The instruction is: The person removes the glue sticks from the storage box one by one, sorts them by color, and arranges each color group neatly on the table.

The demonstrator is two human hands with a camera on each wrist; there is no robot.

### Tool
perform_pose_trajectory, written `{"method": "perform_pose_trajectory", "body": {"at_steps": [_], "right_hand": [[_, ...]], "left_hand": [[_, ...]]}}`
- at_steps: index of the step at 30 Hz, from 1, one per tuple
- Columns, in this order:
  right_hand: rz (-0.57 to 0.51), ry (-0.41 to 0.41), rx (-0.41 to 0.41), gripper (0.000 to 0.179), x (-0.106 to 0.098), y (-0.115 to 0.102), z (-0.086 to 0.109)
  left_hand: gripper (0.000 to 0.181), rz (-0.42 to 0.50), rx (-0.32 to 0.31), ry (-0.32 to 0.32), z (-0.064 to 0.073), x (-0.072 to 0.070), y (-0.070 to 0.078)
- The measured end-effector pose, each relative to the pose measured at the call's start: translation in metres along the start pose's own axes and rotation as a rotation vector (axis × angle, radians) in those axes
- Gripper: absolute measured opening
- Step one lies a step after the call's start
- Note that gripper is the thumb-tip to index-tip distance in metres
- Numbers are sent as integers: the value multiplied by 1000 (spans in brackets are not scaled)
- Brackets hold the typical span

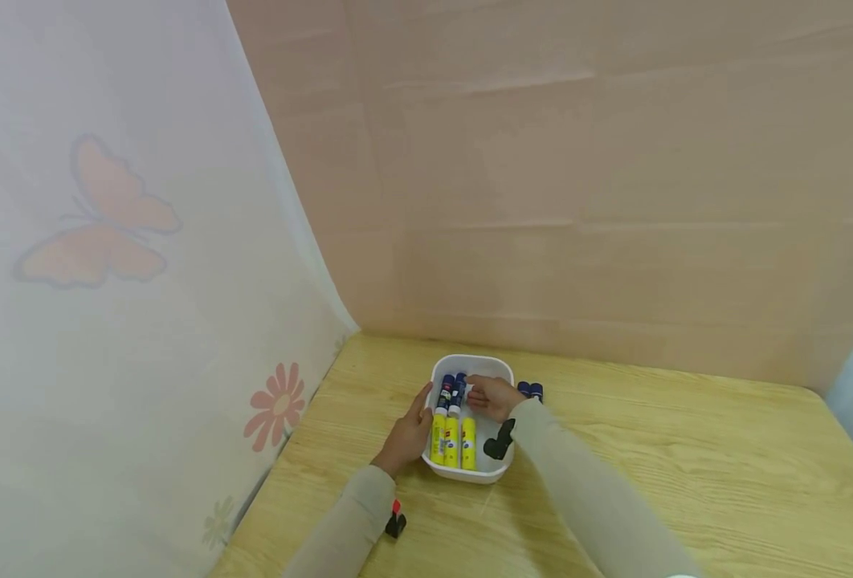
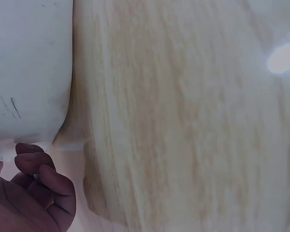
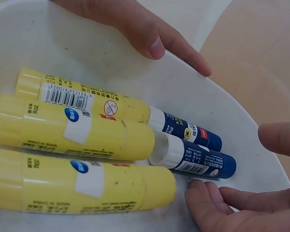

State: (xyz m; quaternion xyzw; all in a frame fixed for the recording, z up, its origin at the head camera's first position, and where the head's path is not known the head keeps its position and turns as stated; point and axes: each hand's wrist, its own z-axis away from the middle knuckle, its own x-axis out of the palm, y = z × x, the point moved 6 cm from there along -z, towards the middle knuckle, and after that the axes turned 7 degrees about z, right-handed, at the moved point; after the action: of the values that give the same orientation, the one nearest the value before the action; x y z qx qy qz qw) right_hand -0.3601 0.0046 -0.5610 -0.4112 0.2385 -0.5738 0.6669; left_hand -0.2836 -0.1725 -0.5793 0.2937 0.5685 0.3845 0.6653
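Note:
A white plastic basin (image 1: pixel 470 476) stands on the table. My left hand (image 1: pixel 407 437) holds its left rim, thumb over the edge and other fingers outside. In the basin, three yellow glue sticks (image 3: pixel 82 186) lie side by side at the near end. Two dark blue glue sticks with white ends (image 3: pixel 200 159) lie beyond them, end to end with the yellow ones. My right hand (image 1: pixel 495 397) is inside the basin, its fingertips low beside the nearer blue stick and its thumb spread apart. Nothing shows between the thumb and fingers.
Two more dark blue glue sticks (image 1: pixel 536 392) are on the table just right of the basin, partly hidden by the right forearm. A brown paper-like backdrop (image 1: pixel 578 201) rises behind the wooden table (image 1: pixel 687 466). A pale curtain with a butterfly (image 1: pixel 101 221) hangs at left.

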Motion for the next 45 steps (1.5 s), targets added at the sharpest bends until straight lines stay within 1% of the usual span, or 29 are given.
{"method": "perform_pose_trajectory", "body": {"at_steps": [4,9,10,15,18,24,32,36,39,43,45], "right_hand": [[0,12,-7,54,0,2,-3],[14,12,-40,46,4,1,-5],[17,12,-43,44,4,1,-6],[66,19,-70,39,4,4,-8],[81,38,-85,37,4,6,-9],[71,75,-70,35,5,13,-10],[88,103,-84,33,8,9,-5],[124,103,-95,30,8,9,-1],[167,106,-111,29,8,8,-1],[167,87,-134,26,7,6,-4],[159,59,-140,22,7,6,-5]], "left_hand": [[50,-4,11,0,1,0,1],[51,-8,-1,11,1,-3,3],[51,-10,5,14,1,-3,3],[51,-10,19,14,1,-1,3],[51,-9,23,5,2,0,3],[50,-11,20,5,5,1,3],[50,-8,17,6,6,-1,7],[51,-6,16,-4,6,0,6],[51,-6,51,0,3,0,6],[51,-14,88,13,0,-1,8],[51,-15,79,9,1,-1,8]]}}
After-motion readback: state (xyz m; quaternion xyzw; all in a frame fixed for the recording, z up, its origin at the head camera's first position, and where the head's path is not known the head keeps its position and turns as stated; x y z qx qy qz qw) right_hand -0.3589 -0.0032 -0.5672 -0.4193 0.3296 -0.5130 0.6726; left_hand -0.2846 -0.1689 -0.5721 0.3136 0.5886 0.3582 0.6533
